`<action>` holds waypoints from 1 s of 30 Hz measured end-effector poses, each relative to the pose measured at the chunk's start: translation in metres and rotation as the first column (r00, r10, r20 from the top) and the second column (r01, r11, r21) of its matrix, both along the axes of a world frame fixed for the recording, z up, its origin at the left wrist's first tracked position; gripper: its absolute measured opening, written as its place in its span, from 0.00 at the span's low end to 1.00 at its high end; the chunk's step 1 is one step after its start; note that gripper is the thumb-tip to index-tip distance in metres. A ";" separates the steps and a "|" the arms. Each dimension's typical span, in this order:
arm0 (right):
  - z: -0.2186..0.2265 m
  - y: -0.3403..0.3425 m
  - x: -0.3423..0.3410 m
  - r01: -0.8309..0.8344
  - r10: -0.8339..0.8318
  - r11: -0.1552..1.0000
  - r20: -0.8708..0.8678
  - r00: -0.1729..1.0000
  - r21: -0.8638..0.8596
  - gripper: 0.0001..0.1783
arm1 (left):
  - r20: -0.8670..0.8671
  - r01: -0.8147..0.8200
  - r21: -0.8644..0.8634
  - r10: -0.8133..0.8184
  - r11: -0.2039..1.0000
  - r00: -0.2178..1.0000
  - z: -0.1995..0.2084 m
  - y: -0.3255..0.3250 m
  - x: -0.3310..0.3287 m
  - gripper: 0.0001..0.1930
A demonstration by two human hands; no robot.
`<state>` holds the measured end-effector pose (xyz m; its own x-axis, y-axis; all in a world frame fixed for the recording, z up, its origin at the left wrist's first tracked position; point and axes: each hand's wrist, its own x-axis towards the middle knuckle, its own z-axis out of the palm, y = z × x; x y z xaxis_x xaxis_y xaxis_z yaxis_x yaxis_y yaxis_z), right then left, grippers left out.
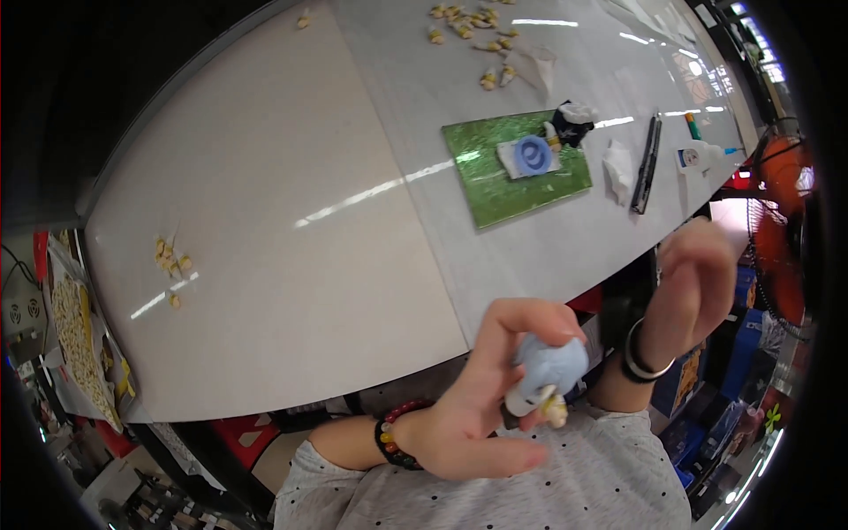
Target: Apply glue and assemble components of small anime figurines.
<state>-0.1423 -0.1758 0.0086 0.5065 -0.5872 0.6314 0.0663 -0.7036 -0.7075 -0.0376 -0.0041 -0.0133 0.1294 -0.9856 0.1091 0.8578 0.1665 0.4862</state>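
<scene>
My left hand (477, 402), with a beaded bracelet at the wrist, holds a small figurine (552, 367) in front of my shirt. The figurine has a rounded light-blue top and a small yellow and cream part at its lower side. Thumb and fingers curl around it. Off to the right my right hand (698, 265) is raised past the table's edge, blurred, with its fingers bent together. What it holds, if anything, cannot be made out. Nearest to it on the table are a white bottle (698, 157) with a blue tip and a dark pen-like tool (647, 163).
A green board (503, 199) carries a blue ring-shaped dish (533, 156) on white paper and a dark cloth (572, 125). Several small yellow-cream pieces (464, 22) lie at the back, more (168, 256) at left. Crumpled tissue (618, 172) lies near the tool. An orange fan (784, 221) stands right.
</scene>
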 end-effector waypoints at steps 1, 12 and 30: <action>0.002 0.014 -0.002 -0.144 0.146 0.986 -0.020 0.989 0.082 0.13 | -0.063 -0.085 -0.037 0.083 0.996 0.995 0.000 -0.001 0.000 0.39; -0.004 0.046 0.018 -0.481 0.614 0.684 -0.077 0.786 0.549 0.19 | 0.251 -0.211 -0.020 0.209 0.977 0.945 0.000 -0.007 0.006 0.41; -0.075 -0.033 0.010 -0.482 0.128 0.630 0.531 0.838 0.608 0.15 | 0.828 -0.312 -0.042 0.208 0.949 0.520 0.074 0.067 0.026 0.08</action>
<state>-0.1326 -0.2084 -0.0668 0.5453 -0.7887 0.2840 0.5766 0.1070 -0.8100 -0.0116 0.0626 0.0608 0.2885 -0.9343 0.2095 0.0077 0.2211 0.9752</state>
